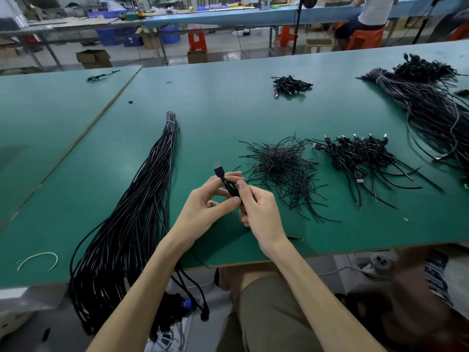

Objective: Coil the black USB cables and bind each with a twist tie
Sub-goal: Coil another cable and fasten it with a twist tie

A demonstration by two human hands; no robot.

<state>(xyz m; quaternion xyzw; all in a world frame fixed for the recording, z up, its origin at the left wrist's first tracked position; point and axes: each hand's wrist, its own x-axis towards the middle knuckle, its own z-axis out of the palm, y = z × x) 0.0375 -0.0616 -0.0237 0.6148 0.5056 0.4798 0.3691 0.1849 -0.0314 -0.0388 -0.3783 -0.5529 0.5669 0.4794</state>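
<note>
Centrally, just below mid-frame, both hands — left hand (206,203) and right hand (258,209) — are pinching a coiled black cable (229,186) between them, its plug (218,169) pointing up, beside the tie pile (281,166).

no readable text, label, brand or number anywhere; distant boxes and bins too blurred.
</note>
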